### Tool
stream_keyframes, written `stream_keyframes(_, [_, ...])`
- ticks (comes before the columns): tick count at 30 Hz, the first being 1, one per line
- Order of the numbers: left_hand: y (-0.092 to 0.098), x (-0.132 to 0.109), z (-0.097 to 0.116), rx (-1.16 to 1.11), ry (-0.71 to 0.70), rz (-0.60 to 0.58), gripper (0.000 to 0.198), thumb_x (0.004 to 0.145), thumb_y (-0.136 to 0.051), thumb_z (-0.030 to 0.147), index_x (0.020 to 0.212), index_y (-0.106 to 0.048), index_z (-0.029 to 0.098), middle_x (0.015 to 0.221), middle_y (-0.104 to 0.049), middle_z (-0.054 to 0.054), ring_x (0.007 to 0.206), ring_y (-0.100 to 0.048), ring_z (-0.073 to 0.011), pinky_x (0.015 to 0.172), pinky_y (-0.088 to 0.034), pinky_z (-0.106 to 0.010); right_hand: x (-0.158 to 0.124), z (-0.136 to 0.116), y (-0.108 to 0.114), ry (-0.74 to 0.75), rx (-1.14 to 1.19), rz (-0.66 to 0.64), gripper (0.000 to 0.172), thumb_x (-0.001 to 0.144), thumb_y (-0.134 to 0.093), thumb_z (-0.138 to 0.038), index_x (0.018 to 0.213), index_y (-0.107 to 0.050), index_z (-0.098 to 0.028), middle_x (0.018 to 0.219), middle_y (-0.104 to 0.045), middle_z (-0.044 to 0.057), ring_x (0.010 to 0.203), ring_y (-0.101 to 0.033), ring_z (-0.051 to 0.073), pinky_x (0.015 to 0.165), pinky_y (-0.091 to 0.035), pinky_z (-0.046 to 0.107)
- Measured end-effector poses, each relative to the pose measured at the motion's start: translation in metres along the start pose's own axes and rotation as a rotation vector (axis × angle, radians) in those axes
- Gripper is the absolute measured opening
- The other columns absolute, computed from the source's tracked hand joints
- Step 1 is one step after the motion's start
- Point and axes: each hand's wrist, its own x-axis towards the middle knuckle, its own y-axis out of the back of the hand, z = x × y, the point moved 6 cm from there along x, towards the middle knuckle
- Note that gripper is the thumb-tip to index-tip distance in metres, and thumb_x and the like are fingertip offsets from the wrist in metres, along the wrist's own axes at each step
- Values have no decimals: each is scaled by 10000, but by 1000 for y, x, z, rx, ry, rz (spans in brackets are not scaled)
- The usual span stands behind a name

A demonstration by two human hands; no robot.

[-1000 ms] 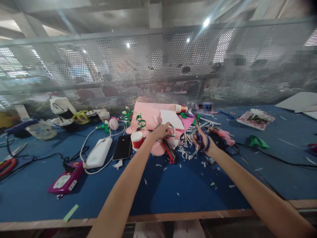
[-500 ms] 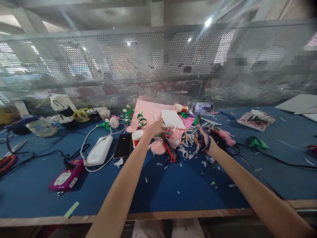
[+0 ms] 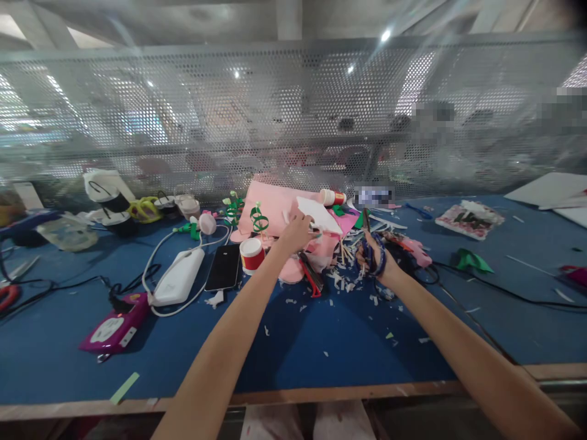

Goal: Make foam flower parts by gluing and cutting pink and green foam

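So the left hand [image 3: 297,233] has just shifted a bit onto the white sheet [image 3: 325,217], fingers half-curled; can't tell if they're pinching anything. Right hand [image 3: 389,269] has barely moved, wrapped round the blue-handled scissors [image 3: 380,252] beside the paper scraps [image 3: 340,281]. Blades look clear of the sheet, so probably no cut happening right now.

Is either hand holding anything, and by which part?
The right hand holds scissors by their blue handles. Whether the left hand holds something cannot be told.
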Motion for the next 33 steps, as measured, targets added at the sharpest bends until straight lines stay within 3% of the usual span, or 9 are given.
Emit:
stream_keyframes(3, [-4,0,36,174,77,116,316,894,-358,193,1181,-439,88,1262,-443,-186,1195,-411,-281,970,-366,-402,-2,1,1,-27,1,27,479,720,-550,-651,568,-414,-218,371,-443,-41,259,-335,75,241,-263,211])
stream_keyframes(7, [-43,-4,77,189,79,-43,385,877,-416,342,1104,-524,52,1053,-581,-203,1002,-569,-308,812,-474,-416,-5,1,5,-47,1,64,481,720,-554,-649,562,-419,-214,364,-430,-44,266,-343,72,244,-258,204])
stream_keyframes(10, [-73,-9,83,199,103,-164,369,830,-498,327,1019,-593,24,961,-625,-222,932,-618,-326,739,-499,-411,-6,-2,8,-42,7,86,488,733,-526,-662,566,-411,-217,352,-415,-48,263,-338,70,248,-261,203])
stream_keyframes(13, [-85,-12,81,209,77,-218,274,817,-495,214,981,-618,33,962,-638,-220,961,-620,-310,751,-499,-393,-5,-5,9,-32,14,99,484,740,-512,-666,578,-409,-222,354,-422,-44,264,-350,76,250,-271,210])
stream_keyframes(16, [-80,-11,76,217,55,-228,279,792,-479,133,1022,-597,28,970,-639,-216,977,-617,-299,769,-497,-394,-5,-5,9,-19,15,107,466,741,-519,-658,594,-418,-227,358,-438,-40,263,-365,84,246,-279,215])
stream_keyframes(20, [-57,-15,62,237,108,-182,330,815,-422,126,1098,-543,9,1032,-610,-243,976,-609,-316,769,-495,-421,-6,-6,9,1,9,115,459,748,-514,-652,595,-430,-227,366,-467,-29,265,-394,91,241,-289,214])
stream_keyframes(26, [-30,-53,39,235,94,-167,262,862,-379,149,1013,-586,94,1028,-613,-174,1010,-580,-275,874,-448,-388,-6,-7,2,35,10,93,466,735,-536,-648,576,-423,-225,374,-476,-35,250,-372,78,231,-288,213])
stream_keyframes(31, [-24,-65,41,229,182,-28,398,934,-243,278,1203,-457,77,1092,-579,-207,1052,-556,-298,863,-438,-408,-7,-11,2,68,19,108,468,739,-542,-630,547,-390,-231,343,-441,-45,235,-349,79,221,-269,219])
stream_keyframes(33, [-35,-57,54,209,130,-84,422,923,-289,300,1215,-446,38,1130,-559,-242,1103,-524,-321,874,-433,-421,-6,-14,7,79,12,122,459,746,-537,-620,546,-386,-235,329,-425,-49,227,-337,80,217,-254,222])
